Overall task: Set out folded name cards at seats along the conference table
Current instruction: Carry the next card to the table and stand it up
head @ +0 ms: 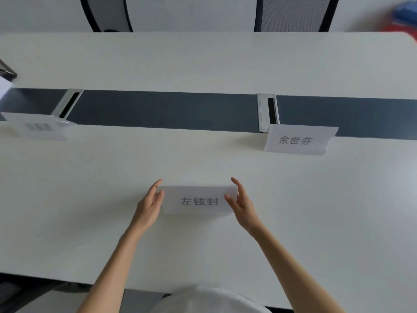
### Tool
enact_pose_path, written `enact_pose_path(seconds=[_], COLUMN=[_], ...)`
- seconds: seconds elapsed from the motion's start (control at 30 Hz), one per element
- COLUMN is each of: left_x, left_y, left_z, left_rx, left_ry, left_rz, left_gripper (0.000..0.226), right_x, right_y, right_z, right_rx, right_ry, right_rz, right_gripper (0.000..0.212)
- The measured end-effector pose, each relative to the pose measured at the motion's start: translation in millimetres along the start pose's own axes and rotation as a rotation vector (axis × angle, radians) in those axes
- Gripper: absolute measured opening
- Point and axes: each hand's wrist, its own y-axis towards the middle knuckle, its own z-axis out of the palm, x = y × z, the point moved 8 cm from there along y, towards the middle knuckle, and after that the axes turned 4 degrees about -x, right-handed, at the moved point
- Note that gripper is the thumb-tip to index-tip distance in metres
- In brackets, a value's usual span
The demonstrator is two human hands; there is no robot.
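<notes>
A folded white name card with dark printed characters stands on the white conference table in front of me. My left hand is at the card's left end and my right hand at its right end, fingers spread and touching the card's edges. A second folded name card stands to the far right by the table's dark centre strip. A third name card, blurred, stands at the far left.
A dark grey strip runs across the table's middle with two cable hatches. Two office chairs stand beyond the far edge. A dark object lies at the left edge.
</notes>
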Motion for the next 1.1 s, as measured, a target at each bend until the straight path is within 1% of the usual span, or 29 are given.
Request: enact_pose_path(seconds=[0.1,0.17,0.2,0.3,0.47,0.57,0.63,0.7,0.83,0.9,1.0,1.1], left_x=[-5.1,-5.7,-4.7,-3.5,-15.4,-29.8,-39.5,-50.4,-75.1,-83.1,-91.0,-95.6], left_y=[4.0,7.6,9.6,13.3,15.8,10.1,0.4,-18.7,-77.4,-118.8,-186.8,-265.4], left_z=[-1.2,-2.1,-1.6,-0.9,4.7,10.6,15.4,19.7,36.3,50.3,73.1,97.2], left_rx=[-0.056,-0.052,-0.029,0.060,0.208,0.341,0.411,0.476,0.663,0.786,0.972,1.178], left_ry=[-0.031,-0.059,-0.078,-0.108,-0.072,-0.036,0.031,0.061,0.071,0.081,0.072,0.059], left_rz=[0.086,0.141,0.157,0.178,0.292,0.379,0.436,0.490,0.627,0.711,0.813,0.916], left_gripper=[0.033,0.027,0.026,0.032,0.023,0.024,0.034,0.038,0.037,0.033,0.030,0.031], right_x=[0.0,-4.1,-7.7,-20.8,-25.5,-26.0,-27.2,-27.2,-29.0,-34.5,-37.2,-38.1], right_y=[-1.7,-5.7,-9.6,-29.9,-78.0,-115.2,-147.6,-182.5,-269.0,-319.9,-398.4,-479.1], right_z=[0.0,-0.3,-0.4,3.0,7.8,17.4,26.5,34.6,46.7,54.1,63.7,71.0], right_rx=[-0.041,-0.081,-0.101,-0.168,-0.414,-0.609,-0.726,-0.811,-1.070,-1.202,-1.401,-1.614], right_ry=[0.023,0.044,0.049,0.092,0.166,0.209,0.271,0.334,0.408,0.450,0.546,0.599], right_rz=[-0.011,0.012,0.029,0.083,0.118,0.164,0.219,0.261,0.307,0.340,0.391,0.417], right_gripper=[0.035,0.031,0.030,0.028,0.038,0.032,0.032,0.031,0.013,0.017,0.032,0.037])
